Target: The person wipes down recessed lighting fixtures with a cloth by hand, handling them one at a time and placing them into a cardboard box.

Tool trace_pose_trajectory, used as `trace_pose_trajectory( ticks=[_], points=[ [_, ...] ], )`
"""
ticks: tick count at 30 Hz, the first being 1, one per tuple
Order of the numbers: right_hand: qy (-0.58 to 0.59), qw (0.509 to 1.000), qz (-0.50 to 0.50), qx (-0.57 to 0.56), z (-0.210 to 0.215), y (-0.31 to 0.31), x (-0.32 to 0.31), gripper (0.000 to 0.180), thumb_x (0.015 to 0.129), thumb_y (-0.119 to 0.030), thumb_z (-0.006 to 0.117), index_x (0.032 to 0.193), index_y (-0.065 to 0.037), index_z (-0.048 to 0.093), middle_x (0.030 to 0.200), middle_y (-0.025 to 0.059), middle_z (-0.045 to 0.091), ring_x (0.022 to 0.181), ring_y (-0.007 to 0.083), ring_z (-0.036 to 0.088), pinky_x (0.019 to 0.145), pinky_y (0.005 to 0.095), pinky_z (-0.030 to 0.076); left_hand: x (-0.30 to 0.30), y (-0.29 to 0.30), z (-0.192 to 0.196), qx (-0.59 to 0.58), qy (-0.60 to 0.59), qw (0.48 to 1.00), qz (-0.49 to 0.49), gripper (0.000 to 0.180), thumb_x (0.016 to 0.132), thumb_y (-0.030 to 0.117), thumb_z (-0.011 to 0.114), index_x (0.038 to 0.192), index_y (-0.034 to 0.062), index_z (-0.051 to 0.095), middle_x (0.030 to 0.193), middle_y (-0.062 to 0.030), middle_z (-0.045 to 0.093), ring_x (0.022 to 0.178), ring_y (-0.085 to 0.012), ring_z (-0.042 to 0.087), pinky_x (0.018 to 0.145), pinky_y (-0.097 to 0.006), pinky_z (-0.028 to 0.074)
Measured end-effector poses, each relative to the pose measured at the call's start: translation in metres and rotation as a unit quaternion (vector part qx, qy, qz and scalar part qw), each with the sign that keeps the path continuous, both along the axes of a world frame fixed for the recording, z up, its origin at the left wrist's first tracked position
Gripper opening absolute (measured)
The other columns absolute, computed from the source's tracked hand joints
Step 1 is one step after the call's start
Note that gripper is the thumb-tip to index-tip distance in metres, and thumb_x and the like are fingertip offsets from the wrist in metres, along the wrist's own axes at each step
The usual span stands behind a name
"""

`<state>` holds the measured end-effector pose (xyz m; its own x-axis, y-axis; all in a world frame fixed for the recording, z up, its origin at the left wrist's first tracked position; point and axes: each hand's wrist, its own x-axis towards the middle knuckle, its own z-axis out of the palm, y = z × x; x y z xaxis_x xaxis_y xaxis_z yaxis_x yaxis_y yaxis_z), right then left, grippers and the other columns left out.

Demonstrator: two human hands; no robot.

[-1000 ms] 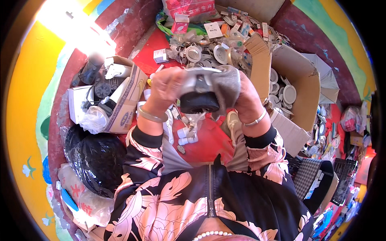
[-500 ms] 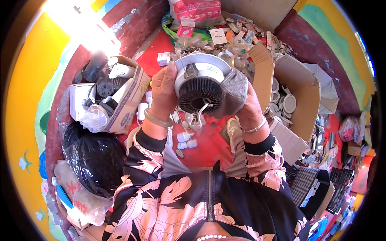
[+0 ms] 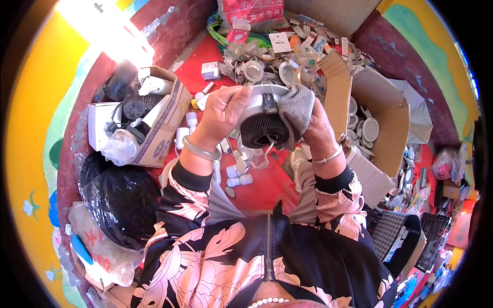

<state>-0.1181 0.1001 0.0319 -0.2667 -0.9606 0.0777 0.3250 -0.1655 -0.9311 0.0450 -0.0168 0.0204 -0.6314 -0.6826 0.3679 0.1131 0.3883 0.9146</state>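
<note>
Presently I'm watching the lamp (image 3: 263,119) sitting in mid-air between both hands, its axis running near to far: the black finned end (image 3: 259,132) is facing near, the white rim (image 3: 252,108) is lying farther off. The left hand (image 3: 222,114) is gripping the rim's left side directly, thumb pressing along it, the other fingers partly hiding. The right hand (image 3: 319,131) is holding the cloth (image 3: 298,110) against the lamp's right side; I'm not making out its fingertips. A wire (image 3: 270,148) is dangling from the near end.
</note>
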Motion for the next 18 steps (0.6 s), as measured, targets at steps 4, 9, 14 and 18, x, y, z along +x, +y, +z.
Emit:
trace_pose_trajectory(
  ticks=[4,9,14,18],
  points=[
    [0.067,0.997,0.010,-0.022,0.001,-0.004,-0.010,0.028,0.077,-0.011,0.070,0.100,-0.001,0.055,0.091,0.0025,0.059,0.083,0.0098,0.056,0.074,0.0244,0.047,-0.005,0.003,-0.004,0.113,0.047,0.992,-0.013,0.035,0.094,0.029,0.049,0.075,0.0005,0.057,0.064,0.0033,0.050,0.059,-0.0046,0.043,0.053,-0.022,0.036],
    [0.091,0.995,0.038,-0.030,0.000,-0.001,-0.019,0.041,0.076,-0.009,0.071,0.112,0.001,0.054,0.101,0.0042,0.059,0.091,0.0107,0.055,0.081,0.0261,0.046,-0.001,0.000,-0.011,0.204,0.095,0.974,-0.038,0.041,0.095,0.033,0.043,0.095,-0.0024,0.063,0.080,-0.0054,0.064,0.067,-0.0103,0.059,0.060,-0.022,0.047],
    [0.098,0.992,0.030,-0.075,-0.005,0.003,-0.023,0.045,0.076,-0.011,0.071,0.116,0.001,0.052,0.107,0.0049,0.057,0.096,0.0115,0.053,0.085,0.0283,0.044,-0.010,0.005,0.013,0.369,0.244,0.895,-0.057,0.044,0.095,0.033,0.041,0.107,-0.0072,0.056,0.098,-0.0147,0.063,0.081,-0.0189,0.064,0.074,-0.028,0.053],
    [0.088,0.991,0.032,-0.091,-0.012,0.001,-0.020,0.054,0.073,-0.026,0.075,0.113,0.001,0.051,0.105,0.0043,0.056,0.094,0.0116,0.052,0.085,0.0280,0.044,-0.008,0.007,0.022,0.358,0.263,0.894,-0.056,0.044,0.096,0.032,0.040,0.109,-0.0074,0.055,0.100,-0.0146,0.062,0.082,-0.0187,0.064,0.074,-0.028,0.053]
  ],
)
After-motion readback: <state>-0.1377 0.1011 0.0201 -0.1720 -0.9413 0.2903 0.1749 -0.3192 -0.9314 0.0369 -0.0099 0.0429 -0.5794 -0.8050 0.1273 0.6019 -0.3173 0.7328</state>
